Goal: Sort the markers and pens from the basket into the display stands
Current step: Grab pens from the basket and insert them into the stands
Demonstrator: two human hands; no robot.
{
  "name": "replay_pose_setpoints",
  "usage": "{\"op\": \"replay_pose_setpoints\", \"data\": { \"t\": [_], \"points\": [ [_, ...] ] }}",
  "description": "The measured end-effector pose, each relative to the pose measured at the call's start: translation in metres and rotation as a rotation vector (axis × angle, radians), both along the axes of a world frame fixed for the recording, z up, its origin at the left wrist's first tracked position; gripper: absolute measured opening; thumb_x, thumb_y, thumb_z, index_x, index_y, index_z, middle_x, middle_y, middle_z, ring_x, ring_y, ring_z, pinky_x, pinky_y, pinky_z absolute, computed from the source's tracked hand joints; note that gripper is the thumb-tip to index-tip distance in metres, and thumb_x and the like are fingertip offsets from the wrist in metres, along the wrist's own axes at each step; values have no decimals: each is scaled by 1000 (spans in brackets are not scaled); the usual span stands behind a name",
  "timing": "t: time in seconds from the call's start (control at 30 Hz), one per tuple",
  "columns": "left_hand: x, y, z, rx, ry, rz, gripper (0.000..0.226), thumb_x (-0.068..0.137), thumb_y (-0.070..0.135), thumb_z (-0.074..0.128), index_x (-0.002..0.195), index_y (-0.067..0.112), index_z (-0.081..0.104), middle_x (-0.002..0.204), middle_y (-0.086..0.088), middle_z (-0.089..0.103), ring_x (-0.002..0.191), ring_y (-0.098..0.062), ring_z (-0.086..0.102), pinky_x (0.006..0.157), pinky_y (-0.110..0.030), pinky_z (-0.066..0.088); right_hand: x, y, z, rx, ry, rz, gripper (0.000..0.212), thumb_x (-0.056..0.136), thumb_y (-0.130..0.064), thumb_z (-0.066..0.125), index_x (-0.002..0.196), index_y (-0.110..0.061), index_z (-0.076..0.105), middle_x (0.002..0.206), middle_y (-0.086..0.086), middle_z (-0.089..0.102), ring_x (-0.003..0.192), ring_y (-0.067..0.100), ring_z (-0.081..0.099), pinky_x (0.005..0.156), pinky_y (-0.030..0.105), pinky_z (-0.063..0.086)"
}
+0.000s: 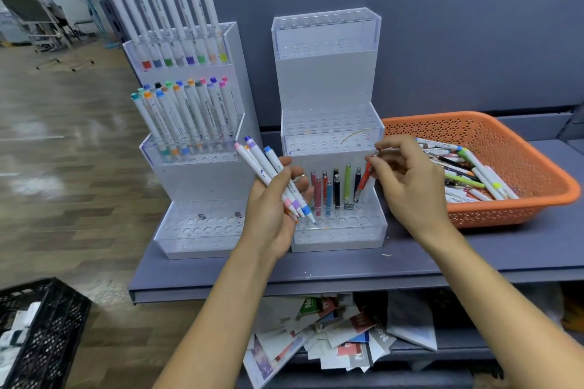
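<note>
Before right stand, at lowest tier, orange pen was pinched at top end by right hand, grip clamped on it; pen was tilted beside row of pens seated there. Just left of right stand, bundle of markers was held by left hand, grip clamped round them. Right of right stand, basket of pens and markers was set on surface.

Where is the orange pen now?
Head view, centre: the right hand pinches the orange pen at the right end of the pens in the right stand.
</note>
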State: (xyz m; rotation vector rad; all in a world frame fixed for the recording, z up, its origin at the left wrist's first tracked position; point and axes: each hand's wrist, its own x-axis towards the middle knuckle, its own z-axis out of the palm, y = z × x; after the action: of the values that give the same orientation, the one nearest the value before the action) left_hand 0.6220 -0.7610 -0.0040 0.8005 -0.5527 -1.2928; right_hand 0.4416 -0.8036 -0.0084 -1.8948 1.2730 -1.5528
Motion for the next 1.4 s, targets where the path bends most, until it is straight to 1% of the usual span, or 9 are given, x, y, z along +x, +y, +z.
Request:
{"op": "replay_pose_setpoints", "data": {
  "t": [0.2,0.37,0.5,0.6,0.73,0.9,1.17,1.27,1.4],
  "points": [
    [-9,3,1,-23,-66,-28,13,98,8,45,100,11,57,69,1,63,60,-9,61,62,-25,56,9,-7,-12,-54,160,9,14,88,-5,64,101,-8,61,84,-6,63,78,7,64,71,7,48],
    [-14,5,1,-43,-130,-70,15,99,8,43,107,9,55,68,1,53,57,-10,54,57,-23,52,11,-13,-26,-66,377,15,12,82,-4,69,93,-7,64,82,5,69,72,20,64,68,27,49],
    [-16,3,0,-37,-167,-65,8,98,8,43,102,9,50,67,-1,53,51,-10,48,47,-21,43,8,-14,-32,-44,464,45,12,81,-4,69,92,-6,63,81,7,69,74,23,64,68,28,48],
    [-19,3,-1,-27,-205,-49,11,99,11,43,90,8,50,67,0,58,50,-8,46,45,-19,40,7,-12,-26,-34,401,32,14,83,-9,69,97,-7,66,84,4,69,74,19,64,71,30,53],
    [-20,5,-1,-39,-246,-46,14,98,12,44,102,8,58,70,2,61,57,-8,51,50,-19,44,7,-1,-3,-35,139,27,14,88,-8,63,101,-11,65,86,-4,67,73,4,60,68,7,45],
    [-13,15,0,-69,-434,-13,19,98,18,45,105,12,62,75,1,68,62,-9,60,59,-23,49,33,18,26,337,-346,401,20,92,-8,57,105,-23,61,90,4,71,88,12,69,77,26,55],
    [33,24,15,-87,-547,63,11,97,19,47,100,18,58,69,3,68,56,-9,60,56,-22,50,100,16,45,251,-210,523,24,84,1,65,100,-16,66,87,1,70,83,13,69,72,30,58],
    [63,23,21,-81,-498,102,15,99,19,44,105,13,56,80,-2,72,60,-15,66,57,-25,54,124,8,52,193,-212,506,21,82,1,67,97,-15,65,86,0,69,81,9,68,70,23,56],
    [108,22,28,-63,-470,164,13,101,21,40,105,15,51,79,0,73,63,-20,69,59,-28,58,151,-8,74,97,-329,475,23,84,1,66,93,-19,63,90,3,69,85,16,69,73,30,57]
  ]
}}
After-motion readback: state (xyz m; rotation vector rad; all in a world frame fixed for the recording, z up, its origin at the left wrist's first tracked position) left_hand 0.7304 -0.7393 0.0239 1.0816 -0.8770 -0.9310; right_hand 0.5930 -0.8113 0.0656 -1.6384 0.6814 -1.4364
